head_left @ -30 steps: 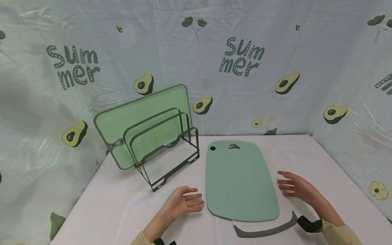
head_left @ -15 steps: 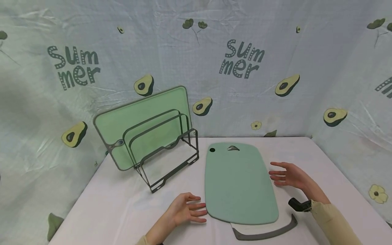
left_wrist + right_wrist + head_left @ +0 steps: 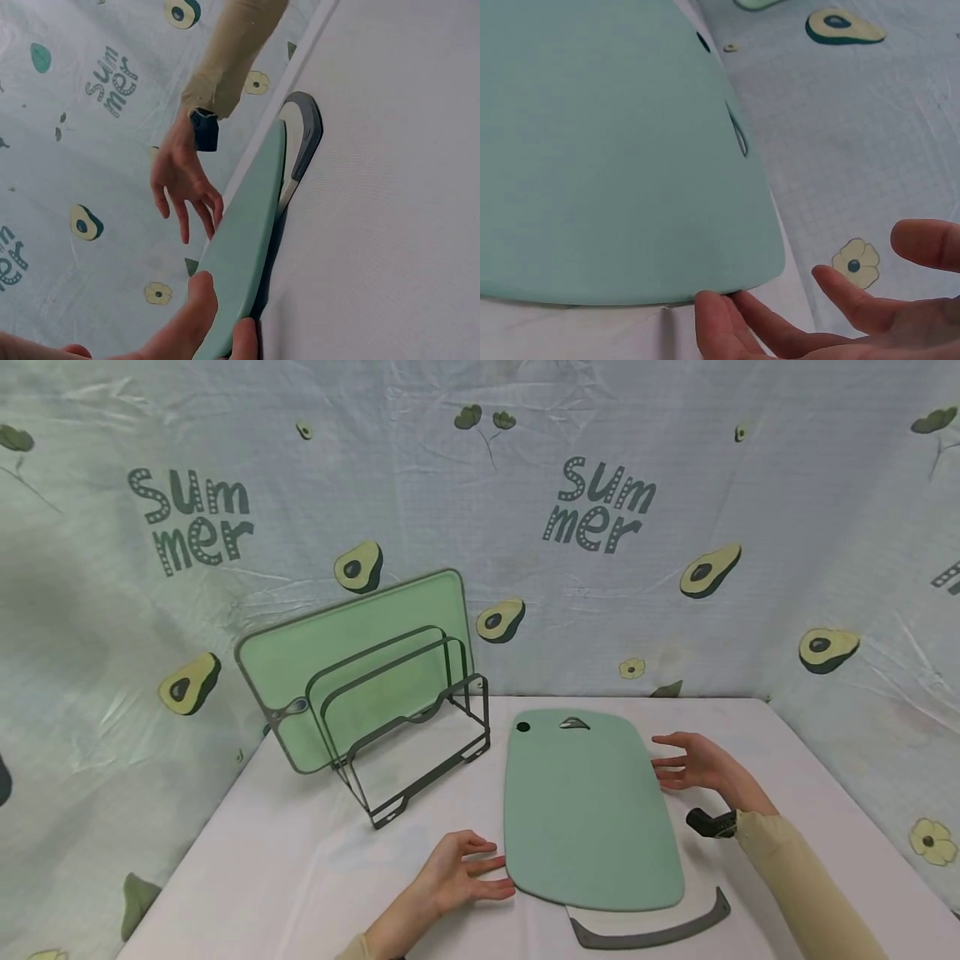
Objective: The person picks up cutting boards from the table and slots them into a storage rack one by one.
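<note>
Teal cutting board point(image 3: 592, 810): lies flat near the middle of the white counter point(image 3: 300, 860), long axis running away from the person, with a round hole and a small handle slot at its far end. It sits on top of a second, white board with a grey rim point(image 3: 652, 931), whose near corner sticks out from under the teal board's near edge.

Left hand point(image 3: 461, 877): fingers straight and loosely spread, fingertips against the near left edge of the teal board. The left wrist view shows the thumb above that edge and a finger below it, the edge slightly raised.

Right hand point(image 3: 701, 764): fingers straight and apart, fingertips at the board's right edge toward the far end; nothing gripped. A dark wrist mount sits on the beige sleeve point(image 3: 795, 877).

Grey wire rack point(image 3: 405, 735): stands to the left of the teal board, well apart from both hands. A light-green cutting board point(image 3: 337, 643) with a grey rim stands upright in its rear slot.

Backdrop: pale cloth point(image 3: 750, 485) printed with avocados and the word "Summer".
</note>
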